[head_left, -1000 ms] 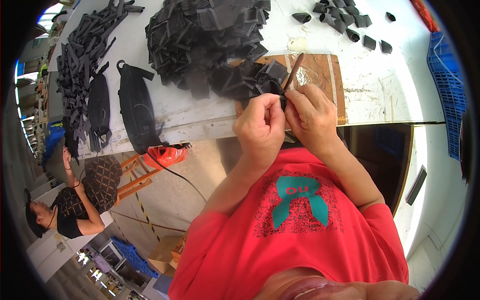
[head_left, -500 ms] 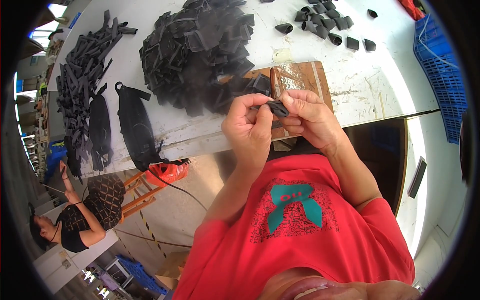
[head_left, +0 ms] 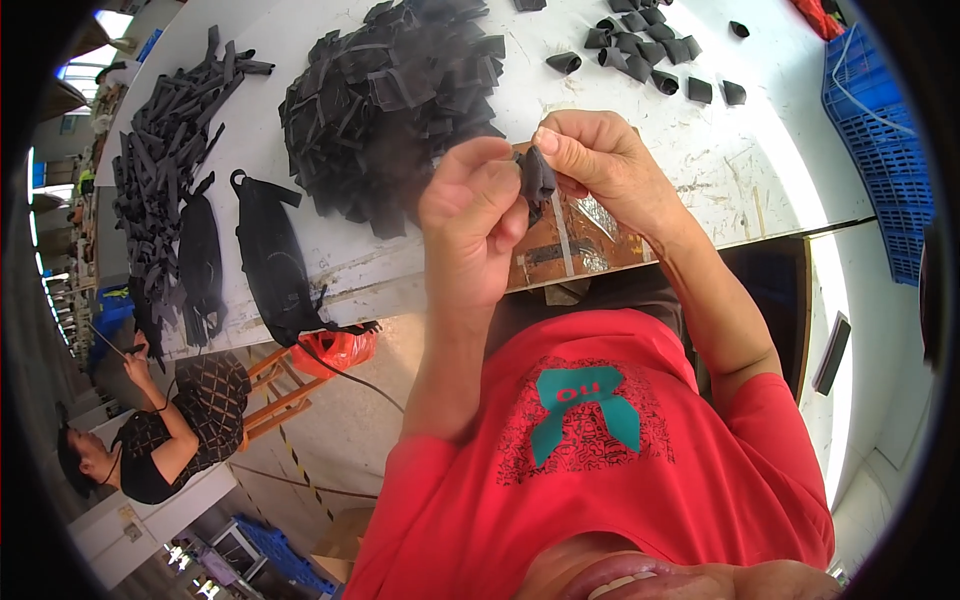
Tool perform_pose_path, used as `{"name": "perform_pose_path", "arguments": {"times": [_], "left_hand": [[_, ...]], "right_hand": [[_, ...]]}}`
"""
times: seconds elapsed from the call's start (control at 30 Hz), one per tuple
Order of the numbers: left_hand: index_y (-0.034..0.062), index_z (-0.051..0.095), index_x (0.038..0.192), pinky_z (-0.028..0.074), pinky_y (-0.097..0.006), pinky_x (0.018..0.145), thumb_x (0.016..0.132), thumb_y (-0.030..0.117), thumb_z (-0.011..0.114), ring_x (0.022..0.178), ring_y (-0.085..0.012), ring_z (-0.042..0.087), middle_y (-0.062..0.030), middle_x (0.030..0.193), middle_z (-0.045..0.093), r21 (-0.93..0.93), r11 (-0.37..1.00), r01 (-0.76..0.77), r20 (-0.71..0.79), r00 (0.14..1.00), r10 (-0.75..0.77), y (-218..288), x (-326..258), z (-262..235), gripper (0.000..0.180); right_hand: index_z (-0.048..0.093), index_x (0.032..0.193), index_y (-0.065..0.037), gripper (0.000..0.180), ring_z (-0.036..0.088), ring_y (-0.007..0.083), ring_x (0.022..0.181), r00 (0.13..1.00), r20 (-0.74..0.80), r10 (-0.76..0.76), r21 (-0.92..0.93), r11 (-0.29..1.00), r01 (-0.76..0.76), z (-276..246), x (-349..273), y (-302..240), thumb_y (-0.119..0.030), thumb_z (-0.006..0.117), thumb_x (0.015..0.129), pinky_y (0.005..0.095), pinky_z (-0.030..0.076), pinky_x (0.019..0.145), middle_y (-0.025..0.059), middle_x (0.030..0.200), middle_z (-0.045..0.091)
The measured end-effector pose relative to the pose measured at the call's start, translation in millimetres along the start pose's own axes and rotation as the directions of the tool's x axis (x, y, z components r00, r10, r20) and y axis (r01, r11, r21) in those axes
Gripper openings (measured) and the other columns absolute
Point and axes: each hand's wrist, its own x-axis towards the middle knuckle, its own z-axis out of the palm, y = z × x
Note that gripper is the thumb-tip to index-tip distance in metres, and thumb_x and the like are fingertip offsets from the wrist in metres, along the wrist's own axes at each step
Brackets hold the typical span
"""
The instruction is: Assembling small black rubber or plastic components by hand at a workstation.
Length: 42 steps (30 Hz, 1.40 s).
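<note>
head view: right fingers (head_left: 570,157) pinch folded black fabric (head_left: 540,176).

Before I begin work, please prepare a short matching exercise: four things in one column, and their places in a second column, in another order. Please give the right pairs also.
Things
1. small folded black fabric piece
2. large heap of flat black fabric pieces
3. blue plastic lattice crate
4. red plastic bag

Places
A. on the white table, beyond the left hand
B. just below the table's near edge, left of the red fabric shirt
C. between the left hand and the right hand
D. at the picture's right side

Pairs: 1-C, 2-A, 3-D, 4-B
</note>
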Motion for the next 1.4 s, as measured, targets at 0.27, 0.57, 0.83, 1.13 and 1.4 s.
{"name": "perform_pose_path", "arguments": {"times": [0.27, 0.57, 0.83, 1.13, 1.4], "left_hand": [[-0.0008, 0.051, 0.108, 0.043, -0.025, 0.075, 0.075, -0.002, 0.060, 0.084, -0.0150, 0.054, -0.0091, 0.096, 0.056, 0.627, 0.474, -0.619, 0.376, 0.773, 0.511, 8, 11, 6, 0.034], [0.0057, 0.058, 0.097, 0.041, -0.037, 0.086, 0.084, 0.008, 0.054, 0.095, -0.0215, 0.052, -0.0096, 0.097, 0.057, -0.123, 0.939, -0.321, 0.051, 0.943, 0.329, 2, 3, -8, 0.014], [0.0029, 0.057, 0.100, 0.042, -0.033, 0.084, 0.083, 0.005, 0.054, 0.091, -0.0168, 0.054, -0.0093, 0.100, 0.058, 0.195, 0.869, -0.456, 0.098, 0.890, 0.445, -7, 2, -10, 0.017], [-0.0017, 0.062, 0.089, 0.043, -0.018, 0.057, 0.080, 0.006, 0.061, 0.063, -0.0063, 0.052, -0.0028, 0.072, 0.059, 0.663, 0.661, -0.350, 0.090, 0.915, 0.394, -1, 2, -3, 0.012], [0.0006, 0.060, 0.083, 0.040, -0.017, 0.054, 0.080, 0.002, 0.058, 0.060, -0.0037, 0.048, 0.0008, 0.069, 0.055, 0.910, 0.306, -0.280, 0.080, 0.843, 0.532, -32, -2, -58, 0.004]], "right_hand": [[0.057, 0.093, -0.004, 0.036, 0.054, 0.0146, 0.065, 0.787, -0.127, -0.604, -0.650, 0.650, 0.394, 16, -20, -13, -0.023, 0.072, 0.067, 0.0241, 0.043, 0.050, 0.0052, 0.082, 0.055], [0.059, 0.077, -0.003, 0.017, 0.054, 0.0182, 0.060, 0.787, -0.171, -0.593, -0.675, 0.652, 0.345, 28, -14, -18, -0.011, 0.070, 0.066, 0.0270, 0.043, 0.050, 0.0063, 0.070, 0.055], [0.058, 0.072, -0.003, 0.010, 0.054, 0.0216, 0.060, 0.715, -0.118, -0.689, -0.714, 0.560, 0.421, 20, -14, 0, -0.005, 0.067, 0.068, 0.0285, 0.043, 0.052, 0.0068, 0.067, 0.055], [0.059, 0.072, -0.003, 0.008, 0.054, 0.0215, 0.058, 0.764, -0.160, -0.626, -0.692, 0.623, 0.366, 23, -15, -6, -0.005, 0.066, 0.068, 0.0287, 0.043, 0.051, 0.0068, 0.064, 0.053], [0.057, 0.090, 0.000, 0.023, 0.052, 0.0072, 0.059, 0.886, -0.086, -0.456, 0.332, 0.825, 0.457, -23, 8, -22, -0.022, 0.054, 0.085, 0.0169, 0.041, 0.056, 0.0017, 0.072, 0.058]]}}
